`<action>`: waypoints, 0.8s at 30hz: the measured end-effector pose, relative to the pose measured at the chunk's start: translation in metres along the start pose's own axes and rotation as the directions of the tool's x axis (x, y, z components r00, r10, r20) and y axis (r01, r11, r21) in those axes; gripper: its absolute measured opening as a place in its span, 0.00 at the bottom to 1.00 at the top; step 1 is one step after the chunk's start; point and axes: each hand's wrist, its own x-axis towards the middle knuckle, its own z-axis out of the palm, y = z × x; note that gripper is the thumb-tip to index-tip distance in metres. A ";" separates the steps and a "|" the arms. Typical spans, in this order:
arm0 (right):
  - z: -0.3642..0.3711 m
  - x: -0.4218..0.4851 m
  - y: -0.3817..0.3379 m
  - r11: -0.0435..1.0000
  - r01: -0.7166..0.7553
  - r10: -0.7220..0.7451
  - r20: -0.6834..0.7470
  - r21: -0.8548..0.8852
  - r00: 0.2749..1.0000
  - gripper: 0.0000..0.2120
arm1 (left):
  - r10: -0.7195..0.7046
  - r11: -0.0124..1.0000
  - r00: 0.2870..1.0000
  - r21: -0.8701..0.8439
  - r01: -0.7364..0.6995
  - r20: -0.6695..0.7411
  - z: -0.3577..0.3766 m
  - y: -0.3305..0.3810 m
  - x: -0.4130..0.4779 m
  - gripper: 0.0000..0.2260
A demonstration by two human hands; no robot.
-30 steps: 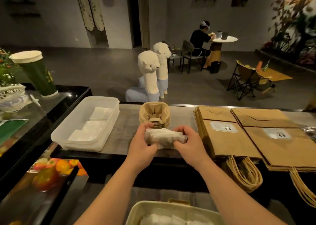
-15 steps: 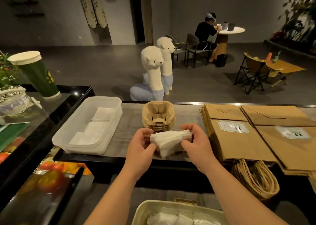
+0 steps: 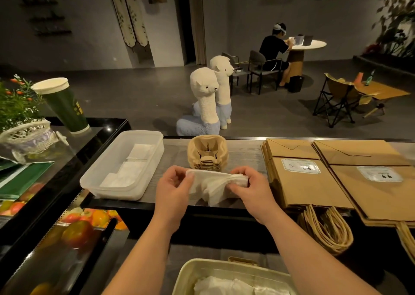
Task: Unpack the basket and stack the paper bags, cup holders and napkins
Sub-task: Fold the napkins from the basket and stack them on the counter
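Left of the cup holders (image 3: 208, 153), a clear plastic tub (image 3: 148, 137) is set on the counter (image 3: 244, 157), with flat white napkin packs laid inside, likely so that loose napkins are kept squared and contained. Just in front of the cup holders, a bundle of white napkins (image 3: 216, 186) is held above the counter edge between both hands: the left hand (image 3: 174, 188) is closed on its left end, thumb on top and fingers curled beneath, and the right hand (image 3: 250, 188) is pinched on its right end, so that the soft stack can probably be straightened before being set down. The napkins look thin and limp, the upper edge fairly even while the lower layers sag and splay into a loose point. Right of the cup holders, two piles of flat brown paper bags (image 3: 298, 173) are laid with handles hanging off the counter's near edge. Below the cup holders, in the near foreground, the basket (image 3: 186, 276) is seen with more white napkins left inside
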 end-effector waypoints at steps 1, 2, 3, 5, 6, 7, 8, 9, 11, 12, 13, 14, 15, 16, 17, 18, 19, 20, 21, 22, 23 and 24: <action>0.001 0.000 -0.001 1.000 0.001 -0.002 -0.010 -0.023 1.000 0.11 | -0.022 0.999 0.999 -0.035 0.021 -0.045 -0.001 0.003 0.001 0.04; 0.001 -0.001 -0.002 0.999 0.001 -0.002 -0.015 -0.037 1.000 0.10 | -0.044 0.997 0.995 -0.072 0.038 -0.090 -0.003 0.006 0.002 0.05; 0.001 -0.002 -0.002 0.999 -0.001 0.000 -0.021 -0.043 1.000 0.08 | -0.062 0.994 0.989 -0.102 0.048 -0.136 -0.005 0.010 0.003 0.05; 0.000 -0.006 -0.008 0.999 0.009 -0.011 -0.036 -0.047 0.999 0.07 | -0.081 0.989 0.971 -0.141 0.050 -0.223 -0.012 0.018 0.004 0.03; -0.002 -0.009 -0.012 0.997 0.032 -0.034 -0.033 -0.066 0.999 0.07 | -0.084 0.987 0.961 -0.156 0.044 -0.264 -0.018 0.020 0.004 0.03; -0.004 -0.013 -0.017 0.992 0.064 -0.066 -0.009 -0.108 0.998 0.07 | -0.087 0.985 0.952 -0.167 0.038 -0.293 -0.024 0.020 0.004 0.05; -0.008 -0.019 -0.022 0.982 0.099 -0.093 0.039 -0.162 0.995 0.09 | -0.078 0.985 0.949 -0.169 0.026 -0.305 -0.029 0.019 0.003 0.06; -0.012 -0.024 -0.028 0.969 0.136 -0.115 0.109 -0.206 0.987 0.10 | -0.061 0.989 0.952 -0.149 0.016 -0.301 -0.033 0.017 0.003 0.06; -0.020 -0.035 -0.040 0.963 0.176 -0.114 0.280 -0.205 0.953 0.12 | -0.023 0.997 0.972 -0.080 0.005 -0.233 -0.035 0.015 -0.002 0.02; -0.023 -0.039 -0.046 0.972 0.166 -0.099 0.353 -0.166 0.930 0.12 | -0.014 0.998 0.985 -0.059 0.004 -0.173 -0.033 0.013 -0.005 0.02; -0.024 -0.040 -0.050 0.984 0.136 -0.078 0.405 -0.115 0.911 0.13 | -0.014 0.999 0.995 -0.046 0.009 -0.100 -0.029 0.012 -0.010 0.03; -0.023 -0.041 -0.053 0.995 0.089 -0.057 0.438 -0.052 0.897 0.14 | -0.020 0.998 1.000 -0.051 0.019 -0.014 -0.025 0.010 -0.014 0.03; -0.021 -0.041 -0.053 0.999 0.039 -0.034 0.446 -0.001 0.894 0.14 | -0.033 0.996 0.997 -0.078 0.039 0.076 -0.021 0.009 -0.019 0.04; -0.018 -0.040 -0.050 0.999 0.000 -0.014 0.427 0.033 0.904 0.13 | -0.044 0.989 0.985 -0.131 0.066 0.165 -0.017 0.007 -0.022 0.05; -0.015 -0.037 -0.047 0.999 -0.020 -0.001 0.382 0.049 0.924 0.12 | -0.046 0.975 0.970 -0.199 0.096 0.240 -0.013 0.006 -0.026 0.05; -0.013 -0.036 -0.043 0.998 -0.033 0.016 0.322 0.049 0.947 0.10 | -0.039 0.958 0.955 -0.260 0.120 0.295 -0.009 0.003 -0.028 0.05; -0.012 -0.034 -0.039 0.997 -0.045 0.029 0.268 0.056 0.963 0.08 | -0.034 0.945 0.942 -0.297 0.139 0.333 -0.007 0.002 -0.031 0.03; -0.011 -0.034 -0.037 0.995 -0.057 0.037 0.235 0.078 0.971 0.07 | -0.034 0.939 0.932 -0.308 0.153 0.360 -0.006 -0.001 -0.032 0.02; -0.011 -0.033 -0.035 0.992 -0.073 0.048 0.225 0.104 0.973 0.06 | -0.033 0.938 0.924 -0.307 0.160 0.381 -0.005 -0.002 -0.032 0.03; -0.011 -0.033 -0.035 0.990 -0.083 0.056 0.224 0.111 0.973 0.06 | -0.031 0.941 0.920 -0.298 0.158 0.390 -0.004 -0.004 -0.032 0.03; -0.011 -0.032 -0.035 0.991 -0.085 0.061 0.216 0.101 0.974 0.06 | -0.029 0.943 0.917 -0.293 0.157 0.397 -0.003 -0.004 -0.032 0.03; -0.010 -0.032 -0.037 0.993 -0.083 0.065 0.202 0.086 0.977 0.05 | -0.028 0.944 0.915 -0.290 0.156 0.402 -0.002 -0.005 -0.030 0.03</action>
